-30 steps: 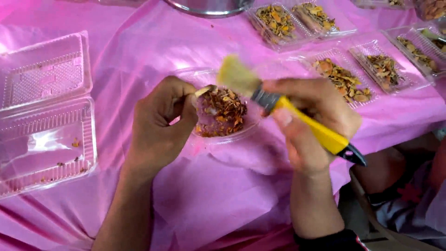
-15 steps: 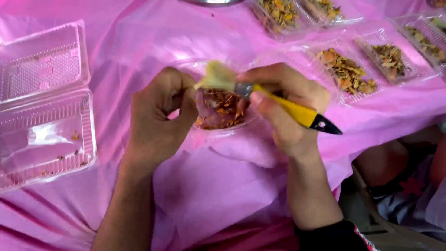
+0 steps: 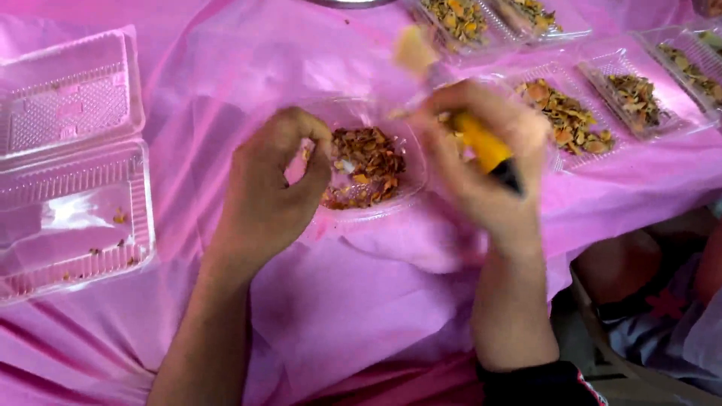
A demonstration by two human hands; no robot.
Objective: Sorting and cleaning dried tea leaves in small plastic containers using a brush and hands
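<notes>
My right hand grips a brush with a yellow and black handle and pale bristles that point up and away from me; the hand is blurred. My left hand curls against the left rim of a clear plastic tray that holds brown and orange dried bits. The tray lies on the pink tablecloth between my two hands.
An open clear hinged box with a few crumbs lies at the left. Several clear trays of dried bits line the far right of the table. A seated person's legs show at the lower right.
My right hand has lifted the brush off the tray's contents and swung the bristles up and away. My left hand stays on the tray's rim.
</notes>
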